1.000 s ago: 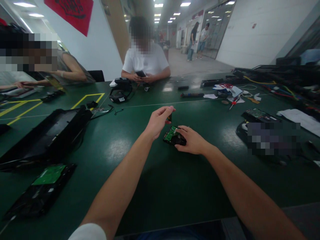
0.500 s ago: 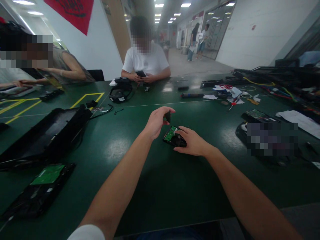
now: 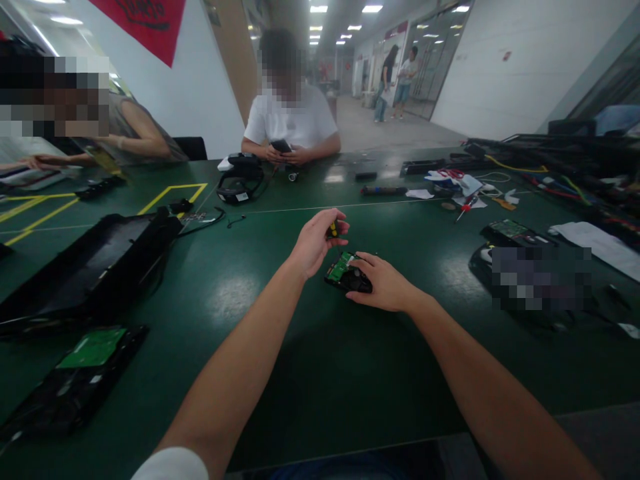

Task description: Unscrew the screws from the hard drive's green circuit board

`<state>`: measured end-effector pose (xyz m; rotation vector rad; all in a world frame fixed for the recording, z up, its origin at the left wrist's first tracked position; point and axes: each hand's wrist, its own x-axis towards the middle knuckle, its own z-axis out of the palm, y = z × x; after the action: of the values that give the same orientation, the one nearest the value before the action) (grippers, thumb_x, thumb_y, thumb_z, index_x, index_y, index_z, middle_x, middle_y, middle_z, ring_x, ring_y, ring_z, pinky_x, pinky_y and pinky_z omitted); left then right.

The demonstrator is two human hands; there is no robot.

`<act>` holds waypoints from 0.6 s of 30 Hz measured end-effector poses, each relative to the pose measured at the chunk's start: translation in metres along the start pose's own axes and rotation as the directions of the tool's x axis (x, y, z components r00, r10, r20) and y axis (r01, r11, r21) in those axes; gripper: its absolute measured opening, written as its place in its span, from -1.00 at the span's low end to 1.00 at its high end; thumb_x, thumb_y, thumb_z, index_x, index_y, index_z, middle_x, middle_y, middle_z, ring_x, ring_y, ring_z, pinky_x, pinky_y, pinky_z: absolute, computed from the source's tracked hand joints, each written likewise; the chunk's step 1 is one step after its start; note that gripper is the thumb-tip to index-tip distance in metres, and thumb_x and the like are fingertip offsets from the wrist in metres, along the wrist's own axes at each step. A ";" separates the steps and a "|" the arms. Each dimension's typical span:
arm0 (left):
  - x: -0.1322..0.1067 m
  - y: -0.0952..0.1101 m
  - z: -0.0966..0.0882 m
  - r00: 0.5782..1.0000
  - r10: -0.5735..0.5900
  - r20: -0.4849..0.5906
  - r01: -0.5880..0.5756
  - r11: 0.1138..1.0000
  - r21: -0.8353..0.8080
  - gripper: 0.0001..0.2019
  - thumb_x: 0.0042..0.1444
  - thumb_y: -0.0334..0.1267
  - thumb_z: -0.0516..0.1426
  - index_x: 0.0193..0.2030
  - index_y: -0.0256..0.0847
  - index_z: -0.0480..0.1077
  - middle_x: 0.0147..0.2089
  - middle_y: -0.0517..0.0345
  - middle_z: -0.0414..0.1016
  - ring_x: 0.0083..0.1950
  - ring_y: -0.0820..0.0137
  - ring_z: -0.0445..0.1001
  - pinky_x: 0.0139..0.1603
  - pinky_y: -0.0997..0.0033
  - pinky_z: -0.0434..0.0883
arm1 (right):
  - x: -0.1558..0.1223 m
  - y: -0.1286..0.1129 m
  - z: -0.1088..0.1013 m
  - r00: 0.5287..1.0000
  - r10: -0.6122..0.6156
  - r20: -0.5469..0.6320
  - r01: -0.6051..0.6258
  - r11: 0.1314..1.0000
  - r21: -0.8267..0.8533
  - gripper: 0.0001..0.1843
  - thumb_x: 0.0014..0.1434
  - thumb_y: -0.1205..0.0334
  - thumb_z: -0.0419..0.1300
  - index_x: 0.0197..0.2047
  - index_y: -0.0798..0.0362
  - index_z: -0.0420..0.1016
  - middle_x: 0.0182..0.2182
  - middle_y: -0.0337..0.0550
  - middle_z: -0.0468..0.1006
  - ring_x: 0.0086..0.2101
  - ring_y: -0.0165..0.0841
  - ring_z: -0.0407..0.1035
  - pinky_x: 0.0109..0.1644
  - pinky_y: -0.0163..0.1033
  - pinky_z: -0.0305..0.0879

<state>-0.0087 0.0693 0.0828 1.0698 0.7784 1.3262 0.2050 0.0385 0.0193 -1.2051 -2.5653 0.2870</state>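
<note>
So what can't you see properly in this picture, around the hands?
- Head view: the small black and yellow thing is mostly wrapped by the left hand; too small to name.
- The black device with a green board is half covered by the right hand.
- A patch at the right of the table is pixelated.
- The long black panel is cut off by the left edge.

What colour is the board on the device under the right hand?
Green board on the device, clearest in head view.
</note>
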 end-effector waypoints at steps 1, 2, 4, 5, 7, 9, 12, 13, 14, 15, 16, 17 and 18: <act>0.000 -0.001 0.000 1.000 0.008 0.005 -0.008 1.000 0.020 -0.71 0.25 0.02 0.24 -0.15 -0.17 0.53 -0.12 0.02 0.57 -0.09 0.33 0.55 -0.25 0.43 0.53 | 0.000 0.000 0.000 1.000 0.001 -0.005 -0.001 1.000 0.004 -0.09 0.19 -0.31 0.36 0.40 0.08 0.37 0.43 0.31 0.29 0.34 0.18 0.30 0.43 0.31 0.19; 0.000 -0.001 0.000 1.000 0.019 0.012 -0.019 0.999 0.044 -0.71 0.23 0.03 0.26 -0.15 -0.17 0.55 -0.10 0.02 0.57 -0.08 0.33 0.54 -0.28 0.46 0.50 | -0.001 0.000 0.000 1.000 0.002 -0.009 -0.001 1.000 0.009 -0.10 0.19 -0.31 0.36 0.40 0.07 0.37 0.43 0.30 0.29 0.34 0.18 0.30 0.43 0.31 0.18; -0.001 0.000 0.000 0.999 0.039 0.020 -0.041 0.993 0.108 -0.71 0.21 0.02 0.29 -0.12 -0.15 0.60 -0.04 0.02 0.58 -0.08 0.34 0.52 -0.33 0.50 0.45 | -0.001 0.001 0.000 1.000 -0.005 -0.015 0.006 1.000 0.018 -0.11 0.19 -0.31 0.36 0.40 0.07 0.38 0.44 0.29 0.29 0.36 0.17 0.28 0.45 0.30 0.17; -0.002 0.001 0.000 0.999 0.049 0.013 -0.050 0.988 0.144 -0.71 0.21 0.02 0.29 -0.10 -0.14 0.62 -0.02 0.02 0.58 -0.09 0.35 0.51 -0.35 0.51 0.43 | -0.002 0.001 0.000 1.000 -0.009 -0.017 0.010 1.000 0.022 -0.11 0.19 -0.31 0.36 0.39 0.08 0.39 0.44 0.29 0.28 0.37 0.16 0.27 0.45 0.28 0.17; -0.003 0.003 0.000 0.998 0.066 -0.016 -0.061 0.975 0.213 -0.70 0.21 0.01 0.28 -0.06 -0.12 0.65 -0.03 0.03 0.60 -0.09 0.34 0.51 -0.37 0.51 0.40 | -0.002 0.002 0.001 1.000 -0.017 -0.020 0.017 0.999 0.028 -0.11 0.20 -0.31 0.36 0.39 0.09 0.39 0.44 0.30 0.29 0.38 0.16 0.27 0.45 0.26 0.18; -0.004 0.006 0.001 0.997 0.071 -0.036 -0.060 0.967 0.247 -0.69 0.21 0.00 0.28 -0.05 -0.13 0.64 -0.09 0.03 0.60 -0.09 0.32 0.52 -0.41 0.51 0.37 | -0.002 0.002 0.001 1.000 -0.017 -0.021 0.018 0.999 0.027 -0.10 0.19 -0.31 0.36 0.39 0.10 0.40 0.43 0.32 0.30 0.38 0.16 0.27 0.45 0.26 0.18; -0.006 0.007 0.003 0.999 0.041 -0.015 -0.037 0.977 0.211 -0.70 0.19 -0.02 0.28 -0.05 -0.16 0.57 -0.17 0.03 0.59 -0.13 0.31 0.54 -0.47 0.51 0.33 | -0.001 0.002 0.001 1.000 -0.015 -0.012 0.016 1.000 0.013 -0.10 0.20 -0.31 0.36 0.39 0.13 0.39 0.43 0.36 0.29 0.37 0.17 0.28 0.44 0.27 0.19; -0.006 0.007 0.004 1.000 0.028 -0.008 -0.026 0.983 0.182 -0.71 0.19 -0.03 0.28 -0.06 -0.16 0.54 -0.18 0.03 0.60 -0.14 0.30 0.55 -0.47 0.51 0.34 | -0.001 0.002 0.001 1.000 -0.016 -0.012 0.016 1.000 0.010 -0.10 0.20 -0.31 0.36 0.39 0.13 0.39 0.43 0.36 0.29 0.37 0.17 0.28 0.44 0.27 0.20; -0.006 0.006 0.005 1.000 0.017 -0.005 -0.016 0.989 0.149 -0.72 0.19 -0.04 0.28 -0.08 -0.16 0.50 -0.19 0.03 0.60 -0.14 0.29 0.56 -0.45 0.50 0.36 | -0.001 0.002 0.001 1.000 -0.019 -0.013 0.020 1.000 0.009 -0.10 0.20 -0.31 0.36 0.39 0.13 0.39 0.43 0.36 0.29 0.37 0.17 0.28 0.44 0.27 0.20; -0.006 0.005 0.005 1.000 0.006 -0.007 -0.005 0.993 0.116 -0.73 0.18 -0.05 0.27 -0.10 -0.17 0.47 -0.19 0.02 0.61 -0.15 0.29 0.57 -0.43 0.48 0.40 | -0.001 0.002 0.001 1.000 -0.023 -0.017 0.024 1.000 0.010 -0.11 0.20 -0.31 0.36 0.39 0.12 0.39 0.43 0.34 0.29 0.37 0.17 0.28 0.44 0.27 0.21; -0.005 0.004 0.006 1.000 -0.004 -0.012 0.005 0.996 0.086 -0.74 0.18 -0.05 0.26 -0.12 -0.16 0.44 -0.20 0.02 0.62 -0.15 0.28 0.58 -0.41 0.45 0.43 | -0.001 0.002 0.001 0.999 -0.028 -0.020 0.028 1.000 0.012 -0.11 0.20 -0.31 0.36 0.39 0.11 0.39 0.42 0.33 0.30 0.37 0.16 0.27 0.44 0.27 0.20; -0.005 0.003 0.006 1.000 -0.012 -0.017 0.013 0.998 0.062 -0.74 0.17 -0.05 0.25 -0.13 -0.16 0.42 -0.21 0.02 0.62 -0.16 0.27 0.59 -0.39 0.43 0.44 | -0.001 0.002 0.001 0.999 -0.031 -0.022 0.031 0.999 0.014 -0.11 0.20 -0.32 0.36 0.39 0.10 0.39 0.42 0.32 0.31 0.38 0.16 0.27 0.44 0.27 0.20; -0.005 0.002 0.006 1.000 -0.018 -0.021 0.018 0.999 0.045 -0.75 0.17 -0.06 0.24 -0.15 -0.17 0.41 -0.21 0.02 0.63 -0.18 0.27 0.59 -0.39 0.42 0.45 | -0.001 0.002 0.000 0.999 -0.032 -0.021 0.032 0.999 0.015 -0.11 0.20 -0.32 0.36 0.39 0.10 0.39 0.42 0.31 0.31 0.38 0.16 0.27 0.45 0.27 0.20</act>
<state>-0.0048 0.0636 0.0866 1.0835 0.8353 1.3119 0.2070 0.0392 0.0181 -1.1544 -2.5572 0.2858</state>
